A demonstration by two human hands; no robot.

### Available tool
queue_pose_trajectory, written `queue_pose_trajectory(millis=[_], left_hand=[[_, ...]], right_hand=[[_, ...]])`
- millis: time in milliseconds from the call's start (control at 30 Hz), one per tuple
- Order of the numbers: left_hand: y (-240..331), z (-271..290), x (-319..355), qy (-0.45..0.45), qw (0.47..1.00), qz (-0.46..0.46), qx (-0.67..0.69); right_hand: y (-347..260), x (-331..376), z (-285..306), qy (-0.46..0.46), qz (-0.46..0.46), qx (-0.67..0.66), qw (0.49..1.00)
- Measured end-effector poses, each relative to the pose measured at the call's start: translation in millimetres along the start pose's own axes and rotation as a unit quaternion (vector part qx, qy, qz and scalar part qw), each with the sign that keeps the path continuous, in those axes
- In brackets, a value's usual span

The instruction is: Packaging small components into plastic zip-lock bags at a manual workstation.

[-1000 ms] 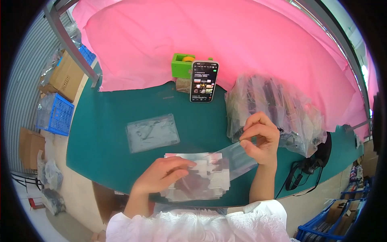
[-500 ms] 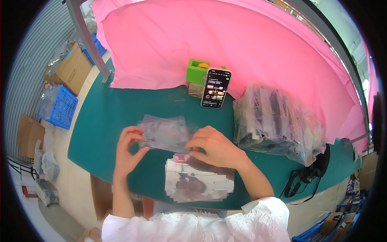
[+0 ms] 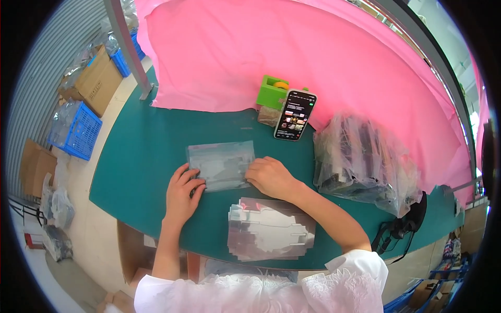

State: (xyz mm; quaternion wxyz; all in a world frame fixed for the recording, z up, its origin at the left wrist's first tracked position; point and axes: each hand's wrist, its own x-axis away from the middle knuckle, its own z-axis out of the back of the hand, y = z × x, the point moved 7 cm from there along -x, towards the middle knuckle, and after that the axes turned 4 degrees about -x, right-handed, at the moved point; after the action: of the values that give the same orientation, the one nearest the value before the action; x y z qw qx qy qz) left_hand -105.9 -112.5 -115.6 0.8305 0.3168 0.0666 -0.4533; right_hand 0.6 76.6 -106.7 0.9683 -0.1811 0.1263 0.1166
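Your left hand (image 3: 182, 195) touches left edge of clear plastic sleeves (image 3: 223, 160), fingers slightly parted; your right hand (image 3: 270, 177) at right edge, fingers bunched. Cannot tell if either grips. Sleeves on table (image 3: 141, 151), far of stacked sheets (image 3: 271, 235).

We have a green desk (image 3: 130, 156) with a curved-looking front edge. A phone (image 3: 295, 115) stands tilted on it, with a brownish block (image 3: 268, 116) and a green tape holder (image 3: 269, 93) just to the phone's left. Nearer us than the phone and to its left, we see flat clear bags (image 3: 224, 161); nearer us still, below the phone, a stack of shiny sheets (image 3: 271, 235). Right of the phone sit a bulky plastic-wrapped bundle (image 3: 365, 161) and, farther right, a black strap (image 3: 416, 219).
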Motion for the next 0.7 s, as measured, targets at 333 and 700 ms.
queue_pose_trajectory(millis=[333,700], left_hand=[[3,1,7,-0.035,0.999,-0.024,-0.022],[28,-9,12,-0.091,0.983,-0.098,-0.128]], right_hand=[[-9,-4,-7,-0.168,-0.037,-0.129,0.977],[13,-12,32,0.124,-0.08,-0.055,0.988]])
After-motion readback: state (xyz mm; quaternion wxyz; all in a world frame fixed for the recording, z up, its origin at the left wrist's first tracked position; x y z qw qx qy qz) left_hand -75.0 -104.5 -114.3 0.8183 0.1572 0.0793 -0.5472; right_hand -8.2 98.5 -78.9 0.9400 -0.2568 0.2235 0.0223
